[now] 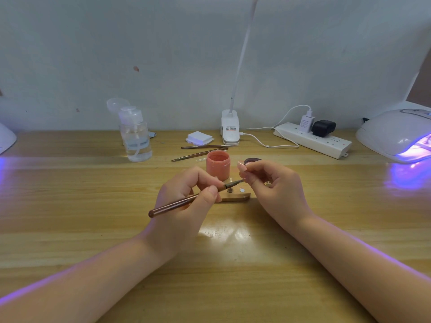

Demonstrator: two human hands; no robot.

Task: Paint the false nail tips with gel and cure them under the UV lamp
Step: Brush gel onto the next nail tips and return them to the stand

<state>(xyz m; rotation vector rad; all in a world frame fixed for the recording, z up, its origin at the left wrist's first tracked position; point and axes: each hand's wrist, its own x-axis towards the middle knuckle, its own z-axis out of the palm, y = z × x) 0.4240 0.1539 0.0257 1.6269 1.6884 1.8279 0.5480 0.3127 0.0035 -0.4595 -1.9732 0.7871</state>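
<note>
Above the wooden table [93,194], the left hand [184,206] grips a brush [186,201] whose tip meets the pink nail tip [242,166] pinched by the right hand [275,187], just before the pink gel jar [218,169].

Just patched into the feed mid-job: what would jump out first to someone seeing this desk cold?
The two hands at the centre: the left hand holds a brown brush like a pen, its tip meeting a pink nail tip pinched in the right hand. Just behind them stands an open pink gel jar. At the far right edge a white UV lamp glows violet, spilling purple light over the wooden desk.
</note>
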